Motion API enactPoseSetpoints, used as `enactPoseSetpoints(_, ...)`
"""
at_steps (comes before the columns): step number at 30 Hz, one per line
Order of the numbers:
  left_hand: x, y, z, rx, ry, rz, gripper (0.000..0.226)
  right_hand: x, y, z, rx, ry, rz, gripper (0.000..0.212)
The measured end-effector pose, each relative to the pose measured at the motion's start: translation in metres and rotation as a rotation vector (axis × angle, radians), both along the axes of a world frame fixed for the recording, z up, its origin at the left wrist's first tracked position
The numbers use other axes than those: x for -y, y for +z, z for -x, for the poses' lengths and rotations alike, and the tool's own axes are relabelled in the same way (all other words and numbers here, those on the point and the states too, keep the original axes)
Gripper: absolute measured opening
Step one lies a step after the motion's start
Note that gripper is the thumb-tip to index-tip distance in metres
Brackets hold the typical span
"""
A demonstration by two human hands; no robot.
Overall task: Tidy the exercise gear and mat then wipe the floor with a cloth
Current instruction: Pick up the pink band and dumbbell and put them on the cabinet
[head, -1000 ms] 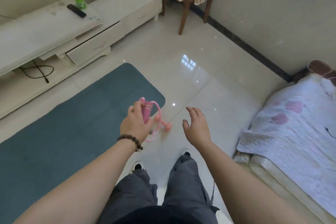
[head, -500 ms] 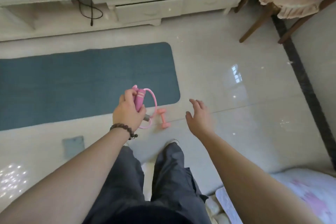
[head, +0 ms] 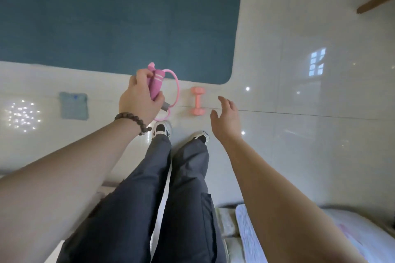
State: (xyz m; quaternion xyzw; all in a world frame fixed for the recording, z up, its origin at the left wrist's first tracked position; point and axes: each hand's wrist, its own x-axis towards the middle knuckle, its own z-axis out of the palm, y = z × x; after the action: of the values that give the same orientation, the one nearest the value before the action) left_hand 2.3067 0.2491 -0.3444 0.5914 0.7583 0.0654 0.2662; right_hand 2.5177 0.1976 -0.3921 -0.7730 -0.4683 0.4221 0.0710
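My left hand (head: 139, 97) is shut on the pink handles of a skipping rope (head: 157, 84); its pink cord loops out to the right of the fist. A small pink dumbbell (head: 197, 100) lies on the tiled floor just past my feet, between my hands. My right hand (head: 226, 119) hovers open, fingers spread, a little right of the dumbbell and not touching it. A teal exercise mat (head: 117, 19) lies flat across the top of the view. A light blue cloth (head: 73, 105) lies on the floor to the left of my left hand.
Glossy cream floor tiles (head: 310, 145) stretch to the right. A wooden chair leg (head: 376, 2) shows at the top right. A bed edge with a white and pink cover (head: 252, 237) sits at the bottom right, close to my legs.
My head has tilted down and turned, so the cabinet and chair have left the view and the cloth appears. Both hands keep their poses; the rope stays in my left hand.
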Motion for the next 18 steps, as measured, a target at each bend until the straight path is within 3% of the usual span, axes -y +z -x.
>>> enactPoseSetpoints(12, 0.0, -0.281, -0.009, 0.001, -0.015, 0.069, 0.044, -0.018, -0.292, 0.015, -0.018, -0.052, 0.147, 0.052)
enactPoseSetpoints(18, -0.006, -0.377, 0.002, 0.019, 0.034, 0.055, 0.045, -0.032, -0.396, 0.031, -0.014, -0.067, 0.183, 0.054)
